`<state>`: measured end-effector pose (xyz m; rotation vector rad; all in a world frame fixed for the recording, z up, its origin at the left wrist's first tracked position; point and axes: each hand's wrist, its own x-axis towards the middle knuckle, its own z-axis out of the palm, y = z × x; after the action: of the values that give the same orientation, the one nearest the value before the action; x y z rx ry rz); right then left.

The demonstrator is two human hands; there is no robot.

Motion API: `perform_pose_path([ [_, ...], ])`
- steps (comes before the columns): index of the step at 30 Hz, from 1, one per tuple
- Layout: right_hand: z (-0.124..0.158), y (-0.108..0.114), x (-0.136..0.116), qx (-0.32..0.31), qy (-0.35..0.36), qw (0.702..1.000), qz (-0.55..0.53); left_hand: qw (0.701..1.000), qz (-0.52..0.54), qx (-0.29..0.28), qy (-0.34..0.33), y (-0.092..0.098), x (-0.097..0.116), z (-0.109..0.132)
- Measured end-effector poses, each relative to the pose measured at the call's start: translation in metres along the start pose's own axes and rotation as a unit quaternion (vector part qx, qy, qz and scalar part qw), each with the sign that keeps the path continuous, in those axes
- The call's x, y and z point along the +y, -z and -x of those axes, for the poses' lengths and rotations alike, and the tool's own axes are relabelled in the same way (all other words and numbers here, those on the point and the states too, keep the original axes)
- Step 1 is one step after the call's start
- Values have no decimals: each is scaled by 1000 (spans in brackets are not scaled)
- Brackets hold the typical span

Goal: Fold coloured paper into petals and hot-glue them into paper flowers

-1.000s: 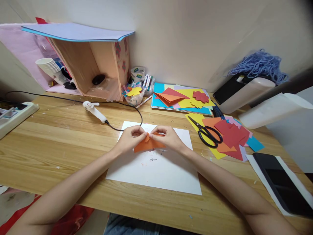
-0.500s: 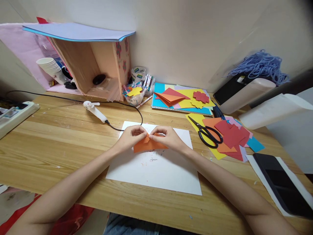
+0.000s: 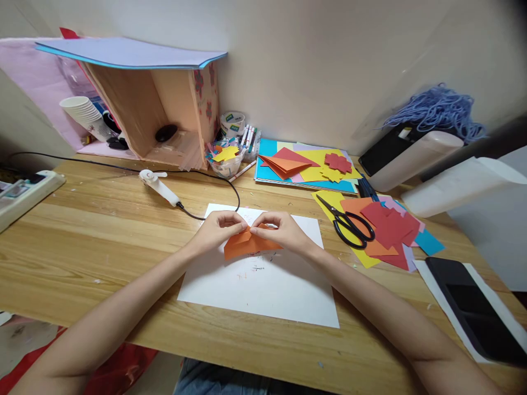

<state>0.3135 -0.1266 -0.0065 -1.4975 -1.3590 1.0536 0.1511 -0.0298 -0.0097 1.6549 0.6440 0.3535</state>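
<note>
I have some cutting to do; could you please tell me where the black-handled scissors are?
In the head view, the scissors lie to the right of the right hand, across a yellow sheet and an orange sheet.

Open cardboard box [image 3: 173, 99] at far edge of table [image 3: 102, 230], stacked white cups [image 3: 85, 116] beside it. Power strip [image 3: 31, 203] toward left edge. Blue yarn [image 3: 437, 112] heaped near far right corner. Black device [image 3: 477, 307] by right edge.
</note>
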Motion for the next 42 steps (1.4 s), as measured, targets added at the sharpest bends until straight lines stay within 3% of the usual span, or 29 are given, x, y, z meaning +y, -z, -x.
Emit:
perform_pose_path([
  [6, 0, 0, 1, 14, -2, 1000, 10, 998, -55, 27, -24, -3, 5, 1],
  [14, -3, 2, 4, 72, 0, 997, 32, 999, -33, 30, 7, -3, -1, 1],
  [20, -2, 1, 4, 56, -6, 998, 18, 991, -110, 58, -44, -3, 1, 2],
  [27, -2, 2, 4, 26, -8, 1000, -12, 989, -132, 27, -65, -5, 4, 5],
  [33, -1, 0, 3, 41, -7, 999, -13, 986, -154, 41, -44, -9, 2, 6],
  [42, 3, -3, -1, 21, 12, 999, 29, 996, -87, -19, -11, -11, -4, 4],
])
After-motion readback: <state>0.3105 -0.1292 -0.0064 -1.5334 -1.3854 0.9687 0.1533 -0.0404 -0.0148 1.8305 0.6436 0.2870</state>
